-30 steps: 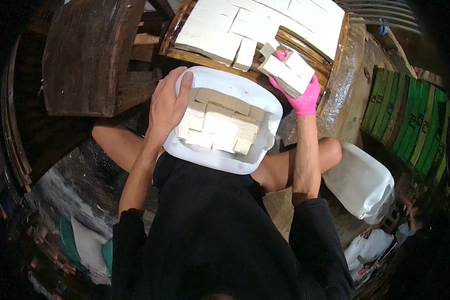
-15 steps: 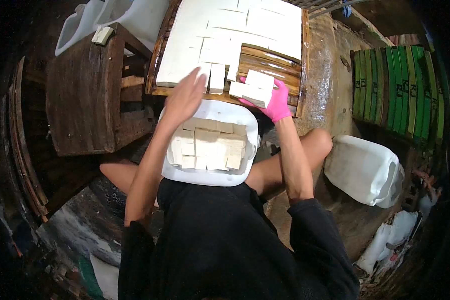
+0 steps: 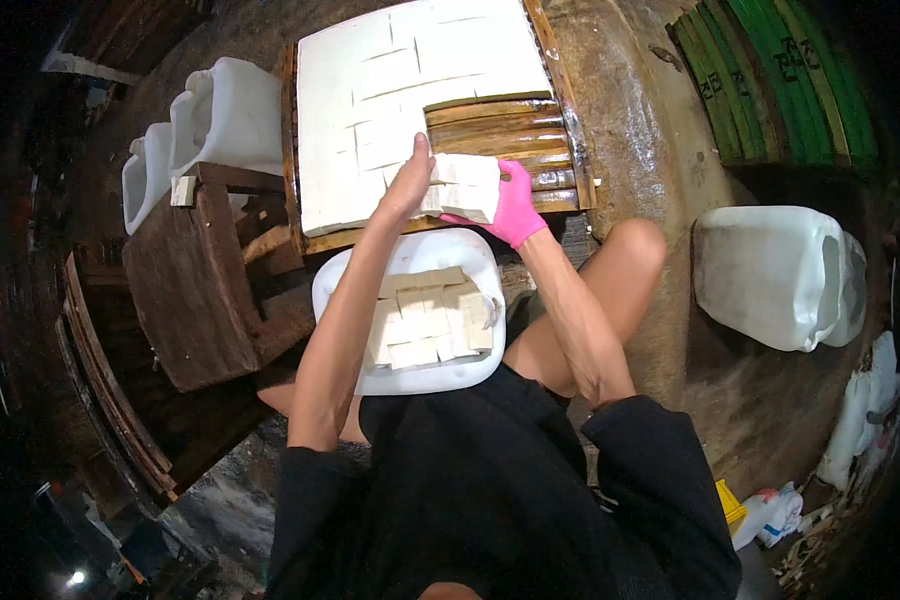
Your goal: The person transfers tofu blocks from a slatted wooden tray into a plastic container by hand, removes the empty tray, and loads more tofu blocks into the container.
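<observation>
White blocks (image 3: 470, 178) are held between my two hands at the front edge of a slatted wooden tray (image 3: 500, 135). My right hand (image 3: 517, 205), in a pink glove, grips them from the right and below. My bare left hand (image 3: 410, 185) presses against their left side, its fingers partly hidden. A large cut white slab (image 3: 370, 110) covers the left and back of the tray. Below my hands, between my legs, sits a white plastic tub (image 3: 485, 260) with several white blocks (image 3: 425, 315) packed inside.
A dark wooden stool (image 3: 185, 290) stands at the left with a small white piece (image 3: 182, 191) on it. White cut-open containers (image 3: 240, 115) lie behind it. At the right are green slatted boards (image 3: 770, 80) and a white plastic container (image 3: 760, 270).
My left hand has left the tub's rim and moved up to the blocks at the tray edge. My right hand keeps hold of its blocks. The view has shifted and turned.
</observation>
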A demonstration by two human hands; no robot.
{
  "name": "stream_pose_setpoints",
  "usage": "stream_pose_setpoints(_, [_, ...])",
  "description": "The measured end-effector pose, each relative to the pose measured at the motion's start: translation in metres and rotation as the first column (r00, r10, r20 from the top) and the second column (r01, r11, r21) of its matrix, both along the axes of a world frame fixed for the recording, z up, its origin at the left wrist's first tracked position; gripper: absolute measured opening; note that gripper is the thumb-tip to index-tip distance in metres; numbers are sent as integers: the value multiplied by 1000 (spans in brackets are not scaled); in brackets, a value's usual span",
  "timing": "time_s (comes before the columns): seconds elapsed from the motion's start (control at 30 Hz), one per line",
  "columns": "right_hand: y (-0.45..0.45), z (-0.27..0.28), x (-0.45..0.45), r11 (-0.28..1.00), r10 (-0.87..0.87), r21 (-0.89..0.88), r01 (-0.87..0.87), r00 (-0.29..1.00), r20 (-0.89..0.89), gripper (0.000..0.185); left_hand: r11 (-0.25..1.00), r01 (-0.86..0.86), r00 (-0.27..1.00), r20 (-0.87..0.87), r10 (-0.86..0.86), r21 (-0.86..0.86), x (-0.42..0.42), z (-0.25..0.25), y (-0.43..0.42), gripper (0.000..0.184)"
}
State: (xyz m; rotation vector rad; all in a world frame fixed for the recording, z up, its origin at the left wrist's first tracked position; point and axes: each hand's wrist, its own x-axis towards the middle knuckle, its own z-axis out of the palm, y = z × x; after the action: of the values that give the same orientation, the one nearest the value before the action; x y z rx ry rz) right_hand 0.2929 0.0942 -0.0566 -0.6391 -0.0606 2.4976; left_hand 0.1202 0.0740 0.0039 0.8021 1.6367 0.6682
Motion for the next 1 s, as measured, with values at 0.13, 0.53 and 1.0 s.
stream_pose_setpoints(0.13, [3,-1,-3,1000,-9,-18,9,1000,-5,75,989,145,989,-39,-145,4,5,-24,-3,95])
stream_pose_setpoints(0.53, [10,56,3,957,-277,82,279,960,-41,76,764,555,634,-762,-131,330,52,113,-55,85])
stream_pose_setpoints(1.0, [-69,122,-13,948,317,14,-317,941,-117,69,829,40,908,-367,203,557,-59,101,-211,69])
